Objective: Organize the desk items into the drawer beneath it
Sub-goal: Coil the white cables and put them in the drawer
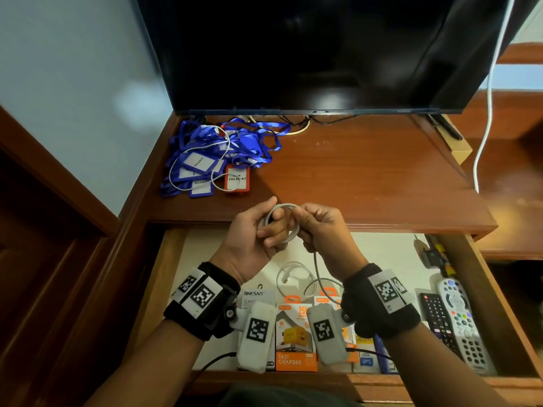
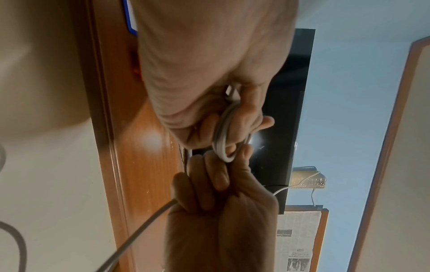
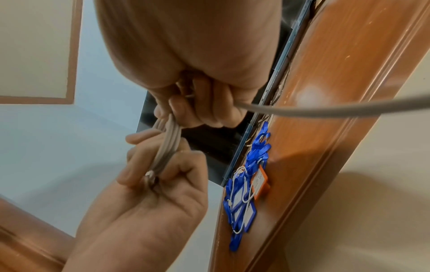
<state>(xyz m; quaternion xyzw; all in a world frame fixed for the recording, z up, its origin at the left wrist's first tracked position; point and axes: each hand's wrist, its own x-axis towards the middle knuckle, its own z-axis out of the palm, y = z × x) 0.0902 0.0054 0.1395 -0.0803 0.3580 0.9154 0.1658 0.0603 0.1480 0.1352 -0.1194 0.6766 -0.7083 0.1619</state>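
Observation:
Over the desk's front edge my two hands hold a coiled white cable (image 1: 281,207). My left hand (image 1: 260,230) grips the coil with fingers curled through its loops (image 2: 222,136). My right hand (image 1: 311,223) pinches the same cable at the coil (image 3: 168,147), and the loose tail (image 1: 316,267) hangs from that fist into the open drawer (image 1: 176,259). On the desk (image 1: 367,177) at the back left lies a heap of blue lanyards and badge holders (image 1: 205,160), with an orange badge holder (image 1: 236,179) and a thin white cable (image 1: 176,174) across it.
The drawer holds a loose white cable (image 1: 293,277), charger boxes (image 1: 295,339) and two remotes (image 1: 461,321) at the right. A dark TV (image 1: 308,54) stands at the back of the desk. A white cord (image 1: 484,127) hangs at the right.

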